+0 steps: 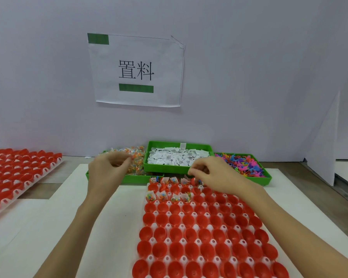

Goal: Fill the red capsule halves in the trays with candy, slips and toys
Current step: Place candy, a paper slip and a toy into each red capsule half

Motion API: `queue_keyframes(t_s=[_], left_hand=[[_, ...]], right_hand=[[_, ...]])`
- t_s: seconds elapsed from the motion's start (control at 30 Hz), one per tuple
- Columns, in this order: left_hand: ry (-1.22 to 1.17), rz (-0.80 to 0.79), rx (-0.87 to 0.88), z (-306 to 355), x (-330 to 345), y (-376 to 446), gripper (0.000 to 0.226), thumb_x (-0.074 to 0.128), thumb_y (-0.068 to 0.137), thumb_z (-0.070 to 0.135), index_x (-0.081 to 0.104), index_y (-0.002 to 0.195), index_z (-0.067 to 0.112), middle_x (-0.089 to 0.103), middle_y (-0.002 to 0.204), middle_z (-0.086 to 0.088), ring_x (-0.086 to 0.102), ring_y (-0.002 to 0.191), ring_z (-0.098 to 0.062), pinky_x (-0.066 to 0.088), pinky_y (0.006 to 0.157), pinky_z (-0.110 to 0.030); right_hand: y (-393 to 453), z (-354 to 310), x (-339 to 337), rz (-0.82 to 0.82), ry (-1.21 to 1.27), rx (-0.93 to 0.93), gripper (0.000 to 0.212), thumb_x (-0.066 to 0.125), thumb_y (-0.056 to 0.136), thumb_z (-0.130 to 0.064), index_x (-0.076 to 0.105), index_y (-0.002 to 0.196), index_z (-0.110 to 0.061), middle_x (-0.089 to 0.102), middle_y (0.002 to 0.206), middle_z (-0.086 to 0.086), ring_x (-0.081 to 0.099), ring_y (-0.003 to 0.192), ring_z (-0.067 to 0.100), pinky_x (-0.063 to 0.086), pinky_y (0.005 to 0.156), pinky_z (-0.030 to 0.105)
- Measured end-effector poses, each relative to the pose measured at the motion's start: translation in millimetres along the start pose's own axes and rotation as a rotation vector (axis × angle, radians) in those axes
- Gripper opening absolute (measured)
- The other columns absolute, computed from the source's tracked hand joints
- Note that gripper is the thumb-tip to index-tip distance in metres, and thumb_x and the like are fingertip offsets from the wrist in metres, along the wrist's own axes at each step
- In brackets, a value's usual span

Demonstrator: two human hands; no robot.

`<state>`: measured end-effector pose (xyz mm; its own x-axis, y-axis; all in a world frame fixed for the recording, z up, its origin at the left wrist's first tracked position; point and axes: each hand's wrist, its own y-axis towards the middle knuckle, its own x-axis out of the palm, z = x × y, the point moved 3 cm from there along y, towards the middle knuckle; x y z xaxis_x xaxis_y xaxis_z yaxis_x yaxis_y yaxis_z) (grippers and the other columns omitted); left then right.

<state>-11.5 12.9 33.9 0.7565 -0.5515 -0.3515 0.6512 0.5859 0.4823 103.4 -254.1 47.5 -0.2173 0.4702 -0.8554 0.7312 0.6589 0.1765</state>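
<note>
A white tray [151, 240] full of red capsule halves [190, 249] lies in front of me. Several halves in its two far rows hold candy packets and slips [162, 196]. My left hand [107, 169] hovers over the green candy bin [127, 178], its fingertips pinching at the clear candy packets [137, 159]. My right hand [211, 175] is over the tray's far row, fingers curled round a small item that I cannot make out. A green bin of white slips [177, 157] sits between the hands, and a green bin of colourful toys [243, 164] is at the right.
A second tray of red capsule halves [16, 173] lies at the left. A white wall with a taped paper sign [136, 70] stands close behind the bins. A white sheet [58, 227] covers the tabletop, and a white panel [325, 149] stands at the right.
</note>
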Motion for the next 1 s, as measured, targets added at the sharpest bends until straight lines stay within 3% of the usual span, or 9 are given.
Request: queue_keyframes(t_s=[0.13, 0.27, 0.37, 0.47, 0.63, 0.73, 0.9, 1.0], left_hand=[[-0.275, -0.116, -0.086, 29.8, 8.3, -4.8, 0.005, 0.085, 0.082, 0.022, 0.081, 0.084, 0.025, 0.079, 0.077, 0.006, 0.075, 0.077, -0.009, 0.054, 0.063, -0.016], [-0.276, -0.218, -0.031, 44.9, 24.5, -17.6, 0.007, 0.086, 0.082, 0.020, 0.081, 0.083, 0.026, 0.079, 0.079, 0.008, 0.074, 0.077, -0.007, 0.056, 0.066, -0.017], [-0.246, -0.261, -0.018, 45.7, 32.9, -23.2, 0.007, 0.085, 0.083, 0.019, 0.080, 0.084, 0.025, 0.078, 0.077, 0.007, 0.075, 0.075, -0.008, 0.057, 0.069, -0.017], [-0.237, -0.296, 0.004, 47.8, 35.6, -24.0, 0.008, 0.085, 0.083, 0.018, 0.080, 0.084, 0.024, 0.078, 0.077, 0.009, 0.075, 0.075, -0.007, 0.056, 0.068, -0.014], [-0.223, -0.310, 0.014, 48.2, 35.1, -22.9, 0.009, 0.084, 0.083, 0.016, 0.080, 0.084, 0.024, 0.078, 0.077, 0.010, 0.074, 0.075, -0.006, 0.055, 0.067, -0.013], [-0.213, -0.314, 0.008, 48.4, 34.8, -23.0, 0.009, 0.084, 0.084, 0.016, 0.081, 0.084, 0.024, 0.078, 0.077, 0.010, 0.074, 0.075, -0.005, 0.054, 0.066, -0.012], [-0.219, -0.322, -0.005, 50.5, 35.4, -24.8, 0.009, 0.084, 0.084, 0.014, 0.081, 0.084, 0.023, 0.078, 0.076, 0.010, 0.074, 0.073, -0.002, 0.053, 0.065, -0.011], [-0.233, -0.329, -0.031, 52.3, 35.9, -26.2, 0.008, 0.083, 0.084, 0.019, 0.080, 0.089, 0.024, 0.078, 0.077, 0.010, 0.074, 0.076, -0.003, 0.053, 0.065, -0.010]], right_hand=[[28.6, 11.2, -6.9, 0.185, -0.053, 0.041, 0.020, 0.056, 0.103, -0.018, 0.073, 0.113, -0.017, 0.070, 0.099, -0.007, 0.065, 0.086, 0.014, 0.054, 0.084, 0.027], [56.3, 28.7, -3.4, 0.159, -0.141, 0.130, 0.017, 0.071, 0.095, -0.018, 0.076, 0.110, -0.012, 0.075, 0.108, 0.005, 0.064, 0.088, 0.012, 0.052, 0.085, 0.024], [65.9, 34.7, 0.8, 0.087, -0.149, 0.143, 0.021, 0.080, 0.087, -0.025, 0.080, 0.102, -0.010, 0.077, 0.104, 0.004, 0.066, 0.086, 0.012, 0.051, 0.078, 0.022], [73.8, 33.7, 1.7, 0.033, -0.216, 0.121, 0.023, 0.082, 0.085, -0.025, 0.080, 0.101, -0.008, 0.077, 0.101, 0.005, 0.068, 0.088, 0.014, 0.056, 0.081, 0.025], [77.8, 28.9, 2.3, 0.027, -0.303, 0.051, 0.016, 0.077, 0.090, -0.021, 0.080, 0.092, -0.005, 0.077, 0.090, 0.006, 0.067, 0.075, 0.014, 0.059, 0.077, 0.031], [77.5, 29.0, 2.5, 0.049, -0.319, 0.026, 0.019, 0.067, 0.094, -0.012, 0.076, 0.085, 0.002, 0.074, 0.080, 0.013, 0.067, 0.067, 0.022, 0.059, 0.070, 0.038], [72.0, 34.2, 0.6, 0.091, -0.292, 0.043, 0.016, 0.064, 0.096, -0.013, 0.078, 0.095, -0.006, 0.074, 0.089, -0.002, 0.058, 0.064, 0.006, 0.042, 0.056, 0.016], [61.7, 36.6, -5.4, 0.151, -0.161, 0.058, 0.018, 0.062, 0.100, -0.021, 0.076, 0.105, -0.012, 0.074, 0.099, 0.001, 0.063, 0.081, 0.012, 0.049, 0.071, 0.020]])
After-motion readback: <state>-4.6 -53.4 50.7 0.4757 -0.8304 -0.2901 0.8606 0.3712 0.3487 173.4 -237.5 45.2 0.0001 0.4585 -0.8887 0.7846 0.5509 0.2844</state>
